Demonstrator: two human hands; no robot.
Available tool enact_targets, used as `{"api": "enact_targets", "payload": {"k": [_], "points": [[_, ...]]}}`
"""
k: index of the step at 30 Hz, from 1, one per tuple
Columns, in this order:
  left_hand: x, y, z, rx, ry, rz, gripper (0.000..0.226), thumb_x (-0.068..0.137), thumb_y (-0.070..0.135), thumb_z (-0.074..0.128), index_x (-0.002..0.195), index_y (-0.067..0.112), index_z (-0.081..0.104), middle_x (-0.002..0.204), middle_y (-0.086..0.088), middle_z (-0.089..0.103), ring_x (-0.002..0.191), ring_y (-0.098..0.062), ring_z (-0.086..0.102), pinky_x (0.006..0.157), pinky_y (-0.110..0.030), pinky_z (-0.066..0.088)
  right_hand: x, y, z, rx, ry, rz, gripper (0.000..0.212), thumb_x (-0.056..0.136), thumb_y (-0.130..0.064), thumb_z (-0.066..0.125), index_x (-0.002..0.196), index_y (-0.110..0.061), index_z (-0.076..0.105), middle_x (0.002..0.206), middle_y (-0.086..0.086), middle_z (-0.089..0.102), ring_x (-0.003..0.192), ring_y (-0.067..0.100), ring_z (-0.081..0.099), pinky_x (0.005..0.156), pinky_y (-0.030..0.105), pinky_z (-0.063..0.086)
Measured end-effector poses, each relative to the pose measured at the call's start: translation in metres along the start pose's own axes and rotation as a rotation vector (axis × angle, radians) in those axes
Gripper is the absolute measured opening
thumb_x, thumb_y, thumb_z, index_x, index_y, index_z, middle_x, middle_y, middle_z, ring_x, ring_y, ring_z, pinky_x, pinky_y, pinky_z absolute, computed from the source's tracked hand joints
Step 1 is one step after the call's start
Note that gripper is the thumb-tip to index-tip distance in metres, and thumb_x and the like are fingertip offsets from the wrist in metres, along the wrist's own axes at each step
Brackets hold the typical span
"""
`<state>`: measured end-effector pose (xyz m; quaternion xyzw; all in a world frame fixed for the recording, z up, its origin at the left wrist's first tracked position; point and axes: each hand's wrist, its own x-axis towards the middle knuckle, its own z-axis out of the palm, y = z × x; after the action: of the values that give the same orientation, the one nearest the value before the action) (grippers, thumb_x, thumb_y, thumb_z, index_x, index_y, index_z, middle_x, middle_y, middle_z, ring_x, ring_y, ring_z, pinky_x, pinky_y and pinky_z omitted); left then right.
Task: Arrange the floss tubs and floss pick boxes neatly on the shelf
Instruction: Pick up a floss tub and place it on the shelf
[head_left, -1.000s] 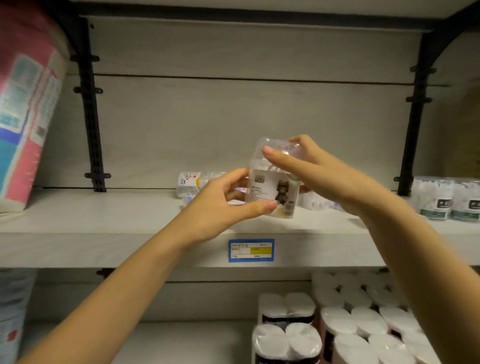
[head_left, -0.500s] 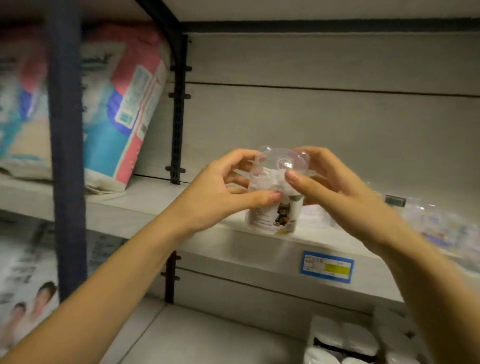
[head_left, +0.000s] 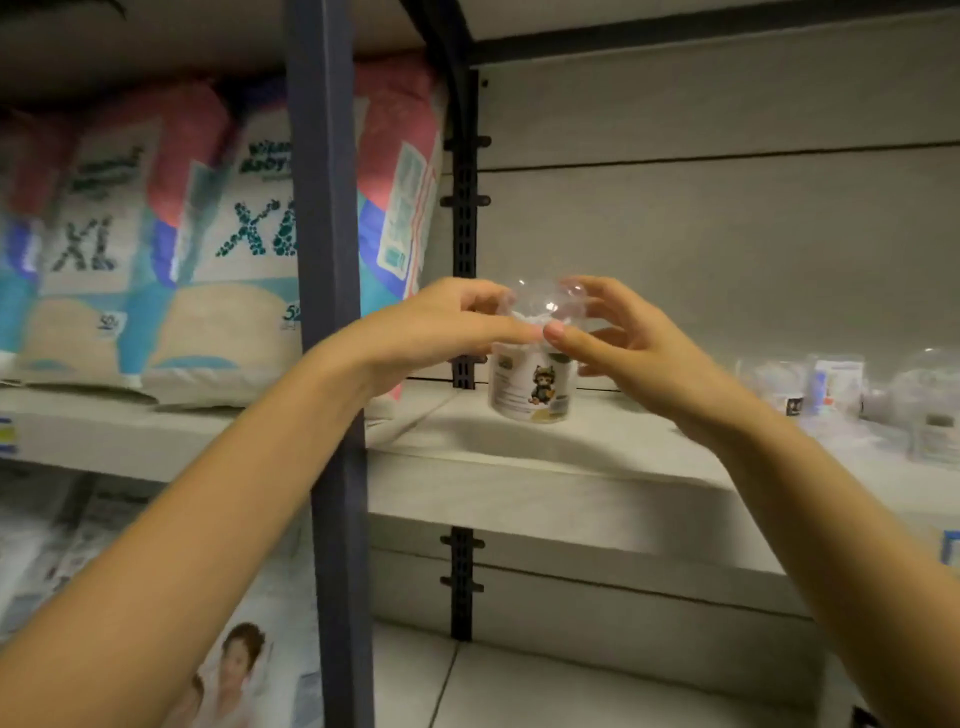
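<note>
Floss tub (head_left: 532, 384) — cartoon-cat label, at shelf (head_left: 519, 467) — clear lid (head_left: 545, 301) in pinch of left hand (head_left: 441, 332) and right hand (head_left: 623, 348).

Dim, warm, even light, its source out of view. White glare spots sit on the clear top of the tub (head_left: 532, 384) between my left hand (head_left: 441, 332) and right hand (head_left: 623, 348). A soft shadow crosses the shelf (head_left: 519, 467) below them. Packs (head_left: 208, 260) left of my left hand and goods (head_left: 831, 384) right of my right hand are blurred.
</note>
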<state>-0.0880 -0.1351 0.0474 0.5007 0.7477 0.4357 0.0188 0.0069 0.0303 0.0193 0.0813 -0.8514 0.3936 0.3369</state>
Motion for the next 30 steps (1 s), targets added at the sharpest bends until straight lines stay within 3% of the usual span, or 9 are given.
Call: {"api": "enact_targets", "payload": {"k": [2, 5, 7, 12, 15, 19, 25, 27, 30], "points": [[0.006, -0.01, -0.012, 0.033, -0.002, -0.014, 0.038, 0.081, 0.039, 0.066, 0.114, 0.021, 0.061, 0.117, 0.002, 0.064, 0.112, -0.012, 0.058, 0.103, -0.036, 0.044, 0.011, 0.0, 0.015, -0.018, 0.011, 0.028, 0.064, 0.076, -0.049, 0.058, 0.134, -0.026, 0.041, 0.122, -0.009, 0.054, 0.1, 0.009, 0.063, 0.083, 0.03, 0.054], [0.008, -0.018, -0.02, 0.144, 0.043, -0.023, 0.057, 0.084, 0.041, 0.061, 0.134, 0.021, 0.042, 0.132, 0.001, 0.051, 0.12, -0.016, 0.05, 0.105, -0.038, 0.04, 0.02, -0.001, 0.031, -0.035, 0.013, 0.082, 0.061, 0.08, -0.044, 0.059, 0.135, -0.024, 0.04, 0.124, -0.005, 0.054, 0.1, 0.01, 0.062, 0.084, 0.031, 0.054], [0.006, -0.021, -0.022, 0.247, 0.036, 0.025, 0.056, 0.089, 0.038, 0.056, 0.139, 0.024, 0.036, 0.141, 0.001, 0.042, 0.125, -0.017, 0.045, 0.104, -0.034, 0.04, 0.023, -0.001, 0.037, -0.057, -0.009, 0.11, 0.056, 0.084, -0.039, 0.058, 0.135, -0.023, 0.04, 0.121, -0.005, 0.055, 0.099, 0.01, 0.062, 0.083, 0.03, 0.055], [0.0, -0.024, -0.024, 0.476, 0.005, 0.137, 0.042, 0.095, 0.025, 0.048, 0.136, 0.026, 0.04, 0.14, 0.003, 0.037, 0.126, -0.016, 0.04, 0.098, -0.029, 0.038, 0.025, -0.001, 0.051, -0.046, -0.064, 0.151, 0.05, 0.087, -0.035, 0.057, 0.132, -0.021, 0.042, 0.109, -0.013, 0.057, 0.094, 0.006, 0.063, 0.075, 0.021, 0.054], [-0.003, -0.026, -0.025, 0.595, -0.019, 0.121, 0.039, 0.096, 0.022, 0.045, 0.135, 0.023, 0.042, 0.137, 0.0, 0.041, 0.122, -0.017, 0.043, 0.101, -0.033, 0.039, 0.025, 0.001, 0.062, -0.03, -0.103, 0.165, 0.047, 0.088, -0.032, 0.057, 0.132, -0.021, 0.042, 0.108, -0.012, 0.057, 0.089, 0.005, 0.065, 0.072, 0.021, 0.053], [-0.006, -0.027, -0.02, 0.725, -0.02, 0.103, 0.034, 0.096, 0.017, 0.044, 0.13, 0.017, 0.044, 0.127, -0.003, 0.048, 0.111, -0.019, 0.047, 0.094, -0.032, 0.042, 0.026, 0.006, 0.072, -0.014, -0.091, 0.163, 0.038, 0.089, -0.03, 0.057, 0.125, -0.027, 0.044, 0.111, -0.007, 0.058, 0.084, 0.002, 0.065, 0.069, 0.02, 0.051], [-0.006, -0.03, -0.014, 0.79, 0.022, 0.132, 0.024, 0.096, 0.015, 0.043, 0.12, 0.015, 0.046, 0.116, -0.003, 0.051, 0.102, -0.018, 0.047, 0.089, -0.031, 0.043, 0.022, 0.006, 0.075, -0.04, -0.08, 0.16, 0.049, 0.089, -0.034, 0.056, 0.134, -0.025, 0.041, 0.126, -0.002, 0.056, 0.099, 0.009, 0.064, 0.085, 0.032, 0.051], [-0.007, -0.032, -0.013, 0.834, 0.057, 0.148, 0.026, 0.095, 0.015, 0.043, 0.121, 0.015, 0.046, 0.12, -0.003, 0.05, 0.108, -0.019, 0.046, 0.095, -0.035, 0.041, 0.016, 0.006, 0.071, -0.132, -0.098, 0.15, 0.055, 0.088, -0.041, 0.055, 0.138, -0.025, 0.037, 0.137, -0.002, 0.05, 0.113, 0.011, 0.057, 0.096, 0.033, 0.048], [-0.011, -0.032, -0.001, 0.85, 0.244, 0.287, 0.034, 0.095, 0.016, 0.042, 0.129, 0.013, 0.045, 0.133, -0.003, 0.046, 0.124, -0.021, 0.039, 0.102, -0.031, 0.031, 0.0, 0.008, 0.056, -0.304, -0.047, 0.127, 0.057, 0.089, -0.042, 0.053, 0.14, -0.025, 0.035, 0.142, -0.005, 0.044, 0.124, 0.01, 0.046, 0.104, 0.033, 0.041]]}}
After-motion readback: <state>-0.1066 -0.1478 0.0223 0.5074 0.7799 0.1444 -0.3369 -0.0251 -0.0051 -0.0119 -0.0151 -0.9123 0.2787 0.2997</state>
